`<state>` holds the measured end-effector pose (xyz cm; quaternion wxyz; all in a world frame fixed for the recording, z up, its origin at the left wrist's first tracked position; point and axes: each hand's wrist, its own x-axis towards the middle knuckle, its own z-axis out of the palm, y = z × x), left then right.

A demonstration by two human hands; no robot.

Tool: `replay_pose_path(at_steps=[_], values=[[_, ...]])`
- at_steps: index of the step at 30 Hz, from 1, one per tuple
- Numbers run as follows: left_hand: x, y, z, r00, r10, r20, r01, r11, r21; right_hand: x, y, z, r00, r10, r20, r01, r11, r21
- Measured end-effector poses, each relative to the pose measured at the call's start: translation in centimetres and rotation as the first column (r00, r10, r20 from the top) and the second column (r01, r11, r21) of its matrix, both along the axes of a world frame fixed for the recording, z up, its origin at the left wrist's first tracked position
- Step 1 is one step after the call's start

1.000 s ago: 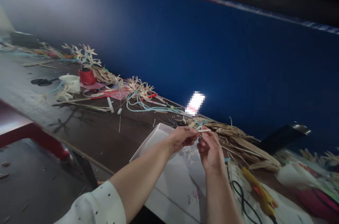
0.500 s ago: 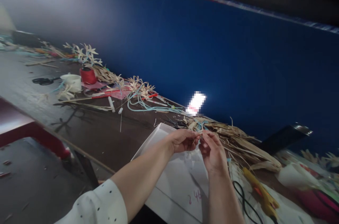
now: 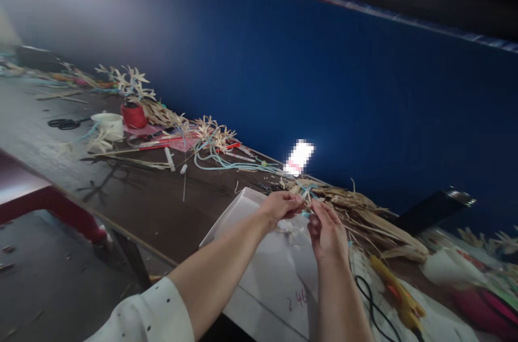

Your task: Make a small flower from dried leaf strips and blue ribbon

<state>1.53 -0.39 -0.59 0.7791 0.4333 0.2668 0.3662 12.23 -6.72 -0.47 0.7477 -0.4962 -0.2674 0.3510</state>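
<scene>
My left hand [image 3: 282, 207] and my right hand [image 3: 326, 230] meet over a white box lid [image 3: 269, 272], fingertips pinched close together. What they hold between them is too small to make out; a bit of pale strip and light blue shows at the fingertips. Small whitish scraps [image 3: 288, 227] lie in the lid under my hands. Just beyond my fingers is a bundle of dried husk strips [image 3: 364, 212]. Red handwriting marks the lid's near part.
At right lie a yellow glue gun [image 3: 399, 291] with a black cord and a dark cylinder [image 3: 437, 210]. Left along the table are husk flowers [image 3: 214, 134] on blue stems, red thread [image 3: 134, 115], a white cup [image 3: 108, 125] and black scissors [image 3: 65, 124]. A blue partition [image 3: 251, 61] rises behind.
My left hand has turned, its fingers now stretched more toward the right hand. The fingertips have shifted slightly, and light blue shows below them. The things on the table stay put.
</scene>
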Motion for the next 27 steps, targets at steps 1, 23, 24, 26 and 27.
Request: replay_pose_path(at_steps=[1,23,24,26,27], values=[[0.05,0.02,-0.04,1.000,0.008,-0.008,-0.008,1.000,0.017,-0.01,0.04,-0.02,1.000,-0.012,0.004,0.012,1.000,-0.002],[0.61,0.13,-0.66,0.991,0.086,-0.099,-0.059,0.965,0.254,-0.15,0.13,-0.07,0.996,-0.091,-0.004,0.091,0.996,0.014],[0.61,0.14,-0.65,0.992,0.085,-0.097,-0.058,0.966,0.253,-0.17,0.11,-0.06,0.996,-0.087,-0.006,0.087,0.996,0.018],[0.60,0.15,-0.63,0.992,0.081,-0.095,-0.056,0.968,0.243,-0.19,0.08,-0.04,0.996,-0.089,-0.005,0.089,0.996,0.017],[0.59,0.14,-0.59,0.993,0.079,-0.092,-0.056,0.970,0.237,-0.20,0.06,-0.03,0.996,-0.093,-0.005,0.093,0.996,0.012]])
